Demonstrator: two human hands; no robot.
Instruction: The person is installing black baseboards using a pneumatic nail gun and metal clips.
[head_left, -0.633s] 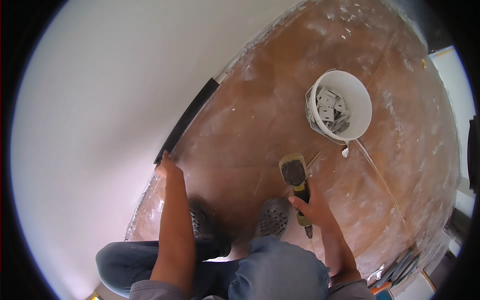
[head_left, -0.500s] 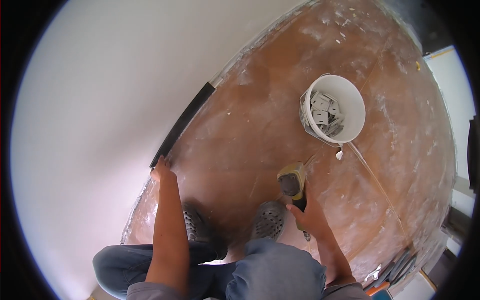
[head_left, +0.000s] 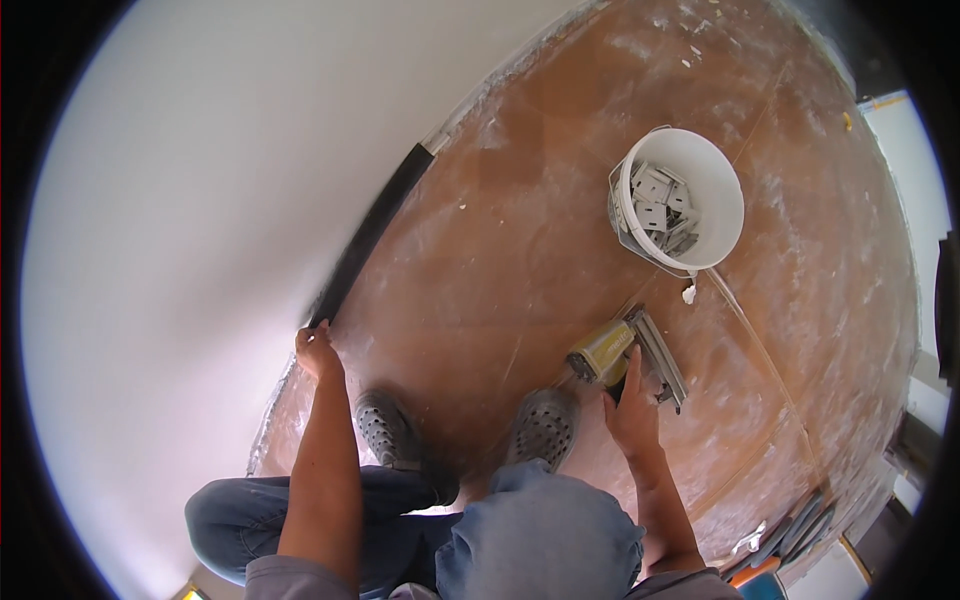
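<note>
My left hand [head_left: 314, 349] grips the near end of a black strip [head_left: 370, 233], which lies along the foot of the pale wall [head_left: 200, 200]. My right hand [head_left: 629, 410] is closed on the handle of a yellow-and-metal nail gun [head_left: 605, 352] with a long straight magazine, low over the dusty brown floor beside my right foot. The gun's body points left and the magazine slants down to the right. My two feet [head_left: 543, 430] in grey perforated clogs are between my hands.
A white bucket [head_left: 716, 170] of small pale metal plates stands ahead to the right. Dark long items [head_left: 800, 535], some with orange, lie at the lower right. Pale and dark objects [head_left: 910, 440] line the right rim. A small yellow piece [head_left: 848, 123] lies near the far edge.
The nail gun has swung round from upright in the picture to crosswise, bringing its magazine into sight. My left hand has shifted slightly left and down, still at the strip's end.
</note>
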